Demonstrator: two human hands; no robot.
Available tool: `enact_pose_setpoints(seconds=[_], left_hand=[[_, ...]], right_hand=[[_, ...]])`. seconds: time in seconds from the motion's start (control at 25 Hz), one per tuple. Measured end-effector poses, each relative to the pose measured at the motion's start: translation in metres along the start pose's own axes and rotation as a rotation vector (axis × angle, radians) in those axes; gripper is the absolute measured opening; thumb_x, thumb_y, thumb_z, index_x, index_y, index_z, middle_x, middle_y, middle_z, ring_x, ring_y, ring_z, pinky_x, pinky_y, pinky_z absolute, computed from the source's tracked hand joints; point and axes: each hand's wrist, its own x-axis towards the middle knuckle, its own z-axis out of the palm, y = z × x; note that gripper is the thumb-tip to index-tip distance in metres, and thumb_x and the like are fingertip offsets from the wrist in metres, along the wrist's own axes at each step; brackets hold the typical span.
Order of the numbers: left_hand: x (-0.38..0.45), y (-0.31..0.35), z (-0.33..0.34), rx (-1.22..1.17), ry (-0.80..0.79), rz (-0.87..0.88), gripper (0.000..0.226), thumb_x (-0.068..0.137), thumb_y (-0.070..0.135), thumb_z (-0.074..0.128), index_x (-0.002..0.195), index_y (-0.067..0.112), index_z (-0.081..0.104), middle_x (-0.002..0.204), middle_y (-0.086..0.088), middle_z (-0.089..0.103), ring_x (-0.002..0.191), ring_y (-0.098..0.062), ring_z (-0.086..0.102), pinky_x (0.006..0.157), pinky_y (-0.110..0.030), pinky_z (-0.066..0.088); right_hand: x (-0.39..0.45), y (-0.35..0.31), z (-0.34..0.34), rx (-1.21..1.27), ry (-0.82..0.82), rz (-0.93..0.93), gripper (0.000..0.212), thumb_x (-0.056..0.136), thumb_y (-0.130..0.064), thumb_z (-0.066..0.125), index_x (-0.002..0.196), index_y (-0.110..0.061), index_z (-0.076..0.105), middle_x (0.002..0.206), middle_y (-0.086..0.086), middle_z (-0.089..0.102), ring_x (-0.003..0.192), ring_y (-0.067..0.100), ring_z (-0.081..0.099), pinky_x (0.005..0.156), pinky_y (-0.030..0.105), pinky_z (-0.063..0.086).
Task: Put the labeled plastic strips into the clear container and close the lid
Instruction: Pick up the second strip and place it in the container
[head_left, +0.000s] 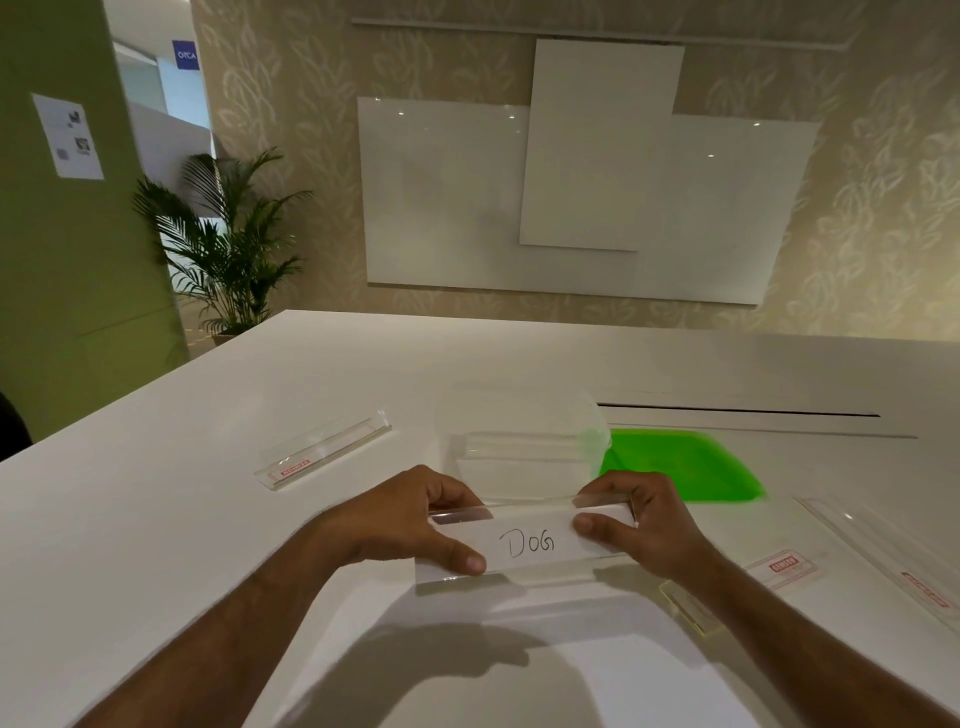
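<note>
Both hands hold one clear plastic strip (530, 543) with a white paper label reading "DOG", just above the white table. My left hand (410, 517) grips its left end and my right hand (631, 519) grips its right end. Behind the strip stands the clear container (524, 431), open, with a strip lying inside it. A green lid (680, 465) lies flat to the container's right. Another clear strip (324, 449) with a red sticker rests on the table at the left. Two more strips, one (779, 569) short and one (883, 551) long, lie at the right.
The white table (208, 519) has a long slot (737, 410) at the back right. A potted palm (228, 244) stands beyond the table's far left corner, next to a green pillar. Whiteboards hang on the far wall.
</note>
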Motion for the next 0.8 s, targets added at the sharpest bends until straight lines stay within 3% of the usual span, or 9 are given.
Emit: enact_pose_setpoints(seconds=[0.2,0.36,0.48,0.56,0.8], left_hand=[[0.019,0.009,-0.014,0.126,0.144,0.025,0.052,0.056,0.051,0.088,0.105,0.039,0.074,0.099,0.027,0.073,0.097,0.010,0.065,0.088,-0.020,0.051],[0.039,0.020,-0.032,0.211,0.267,0.086,0.051,0.056,0.046,0.087,0.104,0.034,0.076,0.094,0.019,0.076,0.087,0.001,0.069,0.078,-0.027,0.060],[0.060,0.024,-0.043,0.279,0.346,0.111,0.048,0.061,0.037,0.090,0.107,0.031,0.076,0.098,0.018,0.075,0.087,-0.002,0.068,0.077,-0.023,0.058],[0.078,0.026,-0.050,0.342,0.383,0.143,0.049,0.066,0.029,0.090,0.112,0.025,0.075,0.105,0.010,0.075,0.091,-0.006,0.067,0.081,-0.020,0.054],[0.123,0.026,-0.070,0.521,0.382,0.157,0.046,0.073,0.024,0.084,0.118,0.020,0.072,0.115,0.000,0.074,0.100,-0.017,0.067,0.091,-0.030,0.053]], right_hand=[[0.022,-0.006,-0.012,-0.074,0.019,-0.023,0.030,0.060,-0.045,0.083,0.081,-0.025,0.077,0.086,-0.011,0.077,0.083,0.007,0.072,0.077,0.021,0.054],[0.052,-0.014,-0.026,-0.183,0.035,-0.029,0.040,0.058,-0.051,0.080,0.086,-0.023,0.077,0.088,-0.005,0.077,0.084,0.015,0.072,0.078,0.028,0.055],[0.076,-0.015,-0.034,-0.241,0.024,-0.015,0.037,0.057,-0.051,0.081,0.088,-0.032,0.075,0.088,-0.010,0.076,0.084,0.011,0.070,0.077,0.018,0.052],[0.094,-0.013,-0.038,-0.340,0.004,-0.004,0.038,0.060,-0.048,0.084,0.093,-0.030,0.076,0.088,-0.014,0.075,0.082,0.006,0.068,0.076,0.010,0.049],[0.142,-0.001,-0.041,-0.640,-0.171,0.035,0.043,0.073,-0.049,0.078,0.108,-0.023,0.074,0.106,-0.007,0.075,0.096,0.013,0.067,0.091,0.029,0.049]])
